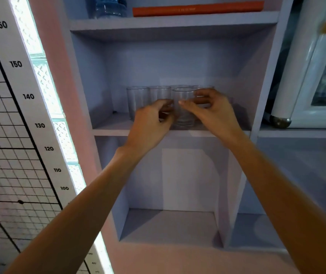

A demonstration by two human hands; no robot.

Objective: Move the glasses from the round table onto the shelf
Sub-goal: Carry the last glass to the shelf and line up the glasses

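Head view. Both arms reach up to the middle shelf [110, 129] of a pale built-in unit. Clear tumblers stand upright there in a close group: one at far left [136, 100], a second just beside it [159, 93], two more at the back seen only by their rims, and a front glass [183, 109] nearest the shelf edge. The left hand [151, 121] has its fingers curled around the left side of the front glass; the right hand [211, 109] is half open, thumb and fingertips spread loosely at the glass's right side and against the glass behind it. Whether either hand bears weight cannot be told; the front glass appears to rest on the shelf.

Step in hand, as judged: setting down or aligning the front glass among those already placed, which suggests the task is well along. The round table is not in view, so any remaining glasses cannot be counted.

The next move calls for opening both hands outward and drawing them back toward the near side without nudging neighbouring tumblers, which stand touching or nearly so. Above, an orange book [197, 9] and a blue bottle [109, 7] occupy the upper shelf.
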